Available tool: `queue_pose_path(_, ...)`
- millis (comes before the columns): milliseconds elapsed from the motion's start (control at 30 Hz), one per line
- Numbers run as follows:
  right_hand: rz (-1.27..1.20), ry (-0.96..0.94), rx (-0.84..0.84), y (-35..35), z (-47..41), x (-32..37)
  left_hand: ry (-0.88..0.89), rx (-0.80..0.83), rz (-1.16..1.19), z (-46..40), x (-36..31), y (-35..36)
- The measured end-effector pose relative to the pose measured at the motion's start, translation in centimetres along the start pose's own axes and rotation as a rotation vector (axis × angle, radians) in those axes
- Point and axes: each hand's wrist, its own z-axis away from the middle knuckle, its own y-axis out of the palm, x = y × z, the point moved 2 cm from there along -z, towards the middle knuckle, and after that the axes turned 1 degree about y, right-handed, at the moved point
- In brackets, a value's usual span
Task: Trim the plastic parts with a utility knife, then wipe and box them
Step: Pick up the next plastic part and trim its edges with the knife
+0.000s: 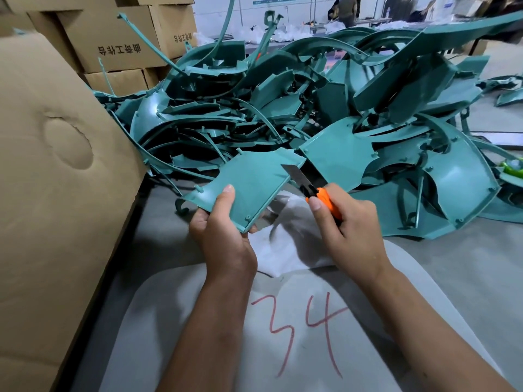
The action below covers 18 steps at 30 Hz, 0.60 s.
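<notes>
— What's that in front of the person?

— A teal part (249, 185), held up over the bench (467, 264), just this side of the pile (325, 108). The left hand (223, 236) pinches its near corner, thumb on top, fingers curled underneath.

— And the knife (311, 190)?

— The right hand (351, 230) is wrapped round the orange handle, forefinger along it. The blade is out and lies against the part's right edge, near the far corner.

— So trimming, then.

— I'd say so. To do it well, I'd keep the blade shallow to the edge and shave only the flash, drawing away from the holding thumb. The left grip is far from the cut, so the part may flex; shifting it nearer would steady things.

— Wiping and boxing?

— Not yet. A white cloth (291, 244) lies under the hands, and a carton (56, 165) stands at the left, touching the pile.
</notes>
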Motion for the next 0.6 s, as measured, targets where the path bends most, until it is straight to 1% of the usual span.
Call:
queue_pose_path(167,-0.003,0.003,-0.003,-0.3,0.1,-0.1,-0.002,0.013,0.007,0.2,0.2,0.1)
queue_pose_path(367,0.088,0.038,-0.022,0.1,0.3,0.7,0.026,-0.031,0.008,-0.2,0.4,0.0)
queue_pose_path(433,0.099,-0.017,-0.007,0.2,0.4,1.2,0.037,-0.048,0.012,-0.2,0.6,0.1)
queue_pose_path(533,0.079,-0.127,0.098,0.7,0.7,1.9,0.032,-0.094,0.009,-0.6,0.8,0.1)
queue_pose_path(600,0.021,-0.181,0.162,0.8,0.7,2.1,0.033,-0.091,0.013,-0.8,0.8,0.1)
